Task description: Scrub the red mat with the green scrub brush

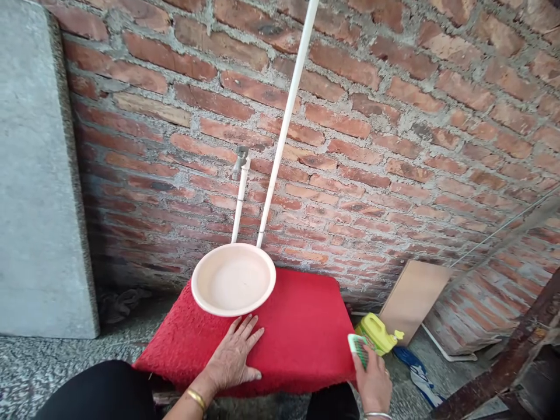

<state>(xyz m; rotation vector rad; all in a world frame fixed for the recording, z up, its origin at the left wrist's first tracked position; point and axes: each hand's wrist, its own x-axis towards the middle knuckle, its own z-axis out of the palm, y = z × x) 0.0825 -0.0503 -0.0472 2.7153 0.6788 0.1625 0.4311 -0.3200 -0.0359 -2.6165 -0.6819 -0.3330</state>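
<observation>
My left hand [233, 357] lies flat with fingers spread on a red cloth [306, 326] that covers a low table. Just beyond its fingertips stands a cream plastic basin [234, 280], with nothing visible inside but its pale bottom. At the cloth's right edge, my right hand [376, 382] is closed round a green and white scrubbing brush [359, 349]. The brush is tilted, its bristles partly showing and its lower end hidden by the fingers.
A tap [240, 160] on a white pipe rises behind the basin, beside a long white pipe [289, 111] against the brick wall. Right of the table are a yellow jug [376, 332], a leaning board [413, 297] and blue-and-white slippers [420, 376]. A concrete slab [39, 175] stands left.
</observation>
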